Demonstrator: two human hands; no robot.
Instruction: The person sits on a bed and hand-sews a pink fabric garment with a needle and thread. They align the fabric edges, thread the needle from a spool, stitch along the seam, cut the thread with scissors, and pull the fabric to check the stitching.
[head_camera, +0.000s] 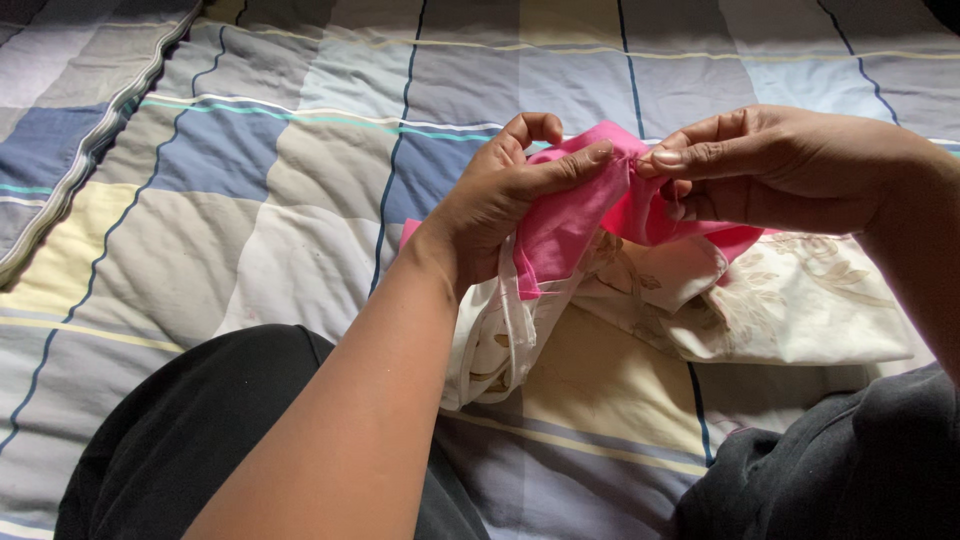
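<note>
we see left hand (500, 200) at frame centre, thumb and curled fingers pinching pink cloth (565, 225). right hand (770, 165) at upper right, fingertips pressed together, pinching same pink cloth just beside left thumb tip. pink cloth bunched between both hands, lifted off quilt (250, 200). cream floral cloth (790, 300) hangs below it, joined to pink, draping right of centre onto quilt. our dark-clothed knees at bottom left and bottom right corners.
</note>
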